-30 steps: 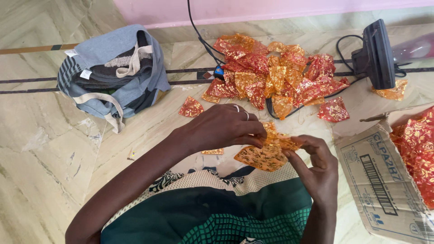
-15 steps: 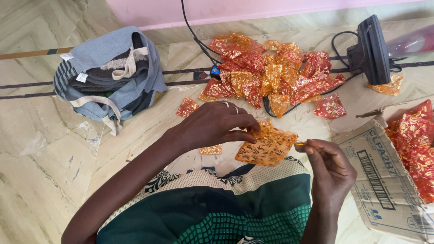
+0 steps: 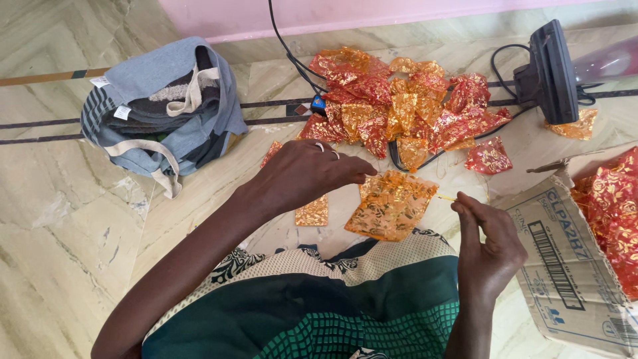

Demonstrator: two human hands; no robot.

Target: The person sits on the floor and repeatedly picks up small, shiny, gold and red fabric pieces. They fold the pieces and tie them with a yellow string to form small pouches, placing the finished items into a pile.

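While both pinch, pouch point(image 3: 391, 207) (orange) spans hands.

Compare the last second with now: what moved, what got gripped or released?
The right hand let go of the orange pouch body and pulled out to the right, pinching its yellow drawstring. The pouch went from bunched between both hands to spread flat. The left hand kept its pinch on the pouch's left edge. The pouch pile, cloth bag and cardboard box stayed put.

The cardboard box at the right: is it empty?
No, the cardboard box holds red and gold patterned pouches that show through its open top.
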